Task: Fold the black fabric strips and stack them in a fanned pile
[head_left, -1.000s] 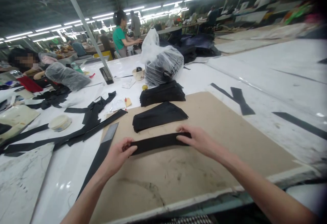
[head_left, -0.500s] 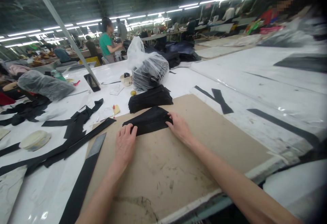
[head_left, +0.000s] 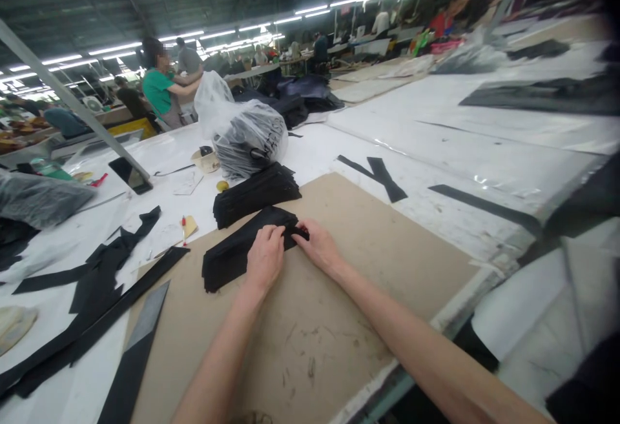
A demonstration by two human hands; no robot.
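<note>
Head — close-curled fingers (head_left: 272,234) on fabric (head_left: 230,253)

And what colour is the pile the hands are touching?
The pile is black; the head view, the only one, shows it.

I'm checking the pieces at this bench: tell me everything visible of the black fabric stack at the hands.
The low stack of black, cloth-like pieces lies slantwise on the flat brown board, its left end showing uneven layered edges. It looks matte and soft. The left hand and right hand touch its right end, partly hiding it; whether they pinch a piece is unclear.
</note>
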